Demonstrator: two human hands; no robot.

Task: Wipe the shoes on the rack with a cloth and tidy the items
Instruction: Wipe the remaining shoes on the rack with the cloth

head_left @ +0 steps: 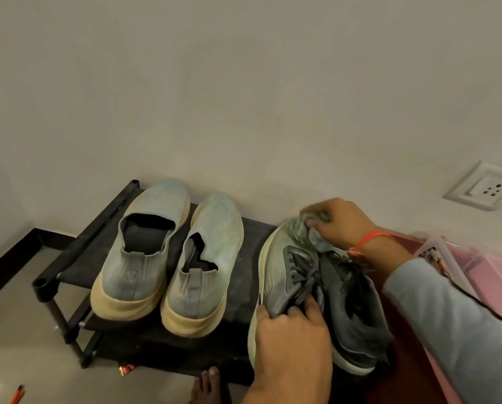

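Observation:
A low black shoe rack (245, 275) stands against the wall. A pair of pale blue slip-on shoes (144, 252) (203, 266) with cream soles sits on its left half. On the right half lies a grey laced sneaker (287, 275) next to a darker grey sneaker (357, 313). My left hand (293, 342) grips the heel and collar of the laced sneaker. My right hand (340, 223) presses a crumpled grey-green cloth (302, 231) onto that sneaker's toe. An orange thread is tied on my right wrist.
A pink plastic box (483, 275) with a clear lid stands right of the rack. A wall socket (485, 185) is above it. A red wrapper (126, 369) and an orange pencil (18, 393) lie on the tiled floor. My bare foot (209, 383) is at the rack's front edge.

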